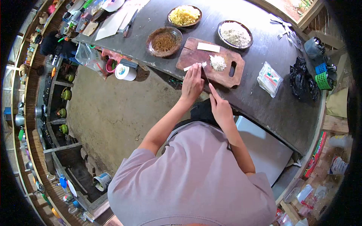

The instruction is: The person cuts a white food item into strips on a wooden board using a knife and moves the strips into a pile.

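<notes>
On the wooden cutting board (185, 53) my left hand (193, 84) presses its bunched fingertips on a white slab of food (186, 69), whose end shows beside them. My right hand (221, 109) grips a knife, its index finger stretched along the top. The thin knife blade (207, 76) is at the slab's right end, close to my left fingertips. A few cut white bits lie by the blade. Further right on the board is a heap of fine white strips (218, 63). A second, whole white slab (208, 47) lies near the board's far edge.
Beyond the board stand a bowl of brown crumbly food (149, 41), a bowl of yellow pieces (184, 16) and a bowl of whitish shreds (235, 34). A white plastic packet (269, 79) and a black bag (302, 79) lie right. Another knife (130, 23) lies far left.
</notes>
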`<state>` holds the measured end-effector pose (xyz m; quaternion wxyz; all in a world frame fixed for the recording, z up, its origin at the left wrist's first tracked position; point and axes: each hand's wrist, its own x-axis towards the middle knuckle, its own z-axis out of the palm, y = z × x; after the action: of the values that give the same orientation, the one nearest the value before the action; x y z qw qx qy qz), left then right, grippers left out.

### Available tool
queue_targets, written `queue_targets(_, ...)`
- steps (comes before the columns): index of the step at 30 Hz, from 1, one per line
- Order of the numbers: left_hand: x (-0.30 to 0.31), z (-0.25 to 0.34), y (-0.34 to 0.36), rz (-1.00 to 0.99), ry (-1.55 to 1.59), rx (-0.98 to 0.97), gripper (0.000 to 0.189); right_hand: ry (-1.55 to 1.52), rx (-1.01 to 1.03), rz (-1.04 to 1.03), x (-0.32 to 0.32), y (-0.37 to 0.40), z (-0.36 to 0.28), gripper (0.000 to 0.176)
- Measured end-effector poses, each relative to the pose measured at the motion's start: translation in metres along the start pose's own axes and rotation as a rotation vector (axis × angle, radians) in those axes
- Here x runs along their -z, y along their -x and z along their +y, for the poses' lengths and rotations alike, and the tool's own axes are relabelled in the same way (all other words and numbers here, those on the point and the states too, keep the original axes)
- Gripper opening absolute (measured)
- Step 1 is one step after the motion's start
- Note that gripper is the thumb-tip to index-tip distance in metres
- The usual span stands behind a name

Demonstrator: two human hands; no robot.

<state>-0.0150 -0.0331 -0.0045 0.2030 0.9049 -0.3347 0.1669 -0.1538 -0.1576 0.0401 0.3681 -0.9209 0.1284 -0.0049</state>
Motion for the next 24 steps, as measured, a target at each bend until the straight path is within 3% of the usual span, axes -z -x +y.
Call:
queue_targets(5, -0.009, -0.005, 0.004, 0.021, 0.022, -0.004, 0.063, -0.023, 0.008, 0.009, -0.002, -0.041, -0.019, 0.046)
queue_targets(12, -0.006, -0.007, 0.003, 0.046, -0.023, -0.06, 0.06, 0.002, 0.022, 0.022, -0.003, 0.004, 0.001, 0.049)
queue_targets(20, -0.01, -0.011, 0.003, 0.036, 0.019, -0.03, 0.063, -0.018, 0.011, 0.023, -0.011, -0.034, -0.011, 0.047)
queue_targets(24, -0.004, -0.007, 0.003, 0.024, 0.014, -0.04, 0.064, -0.023, 0.012, 0.053, -0.005, 0.003, -0.002, 0.045)
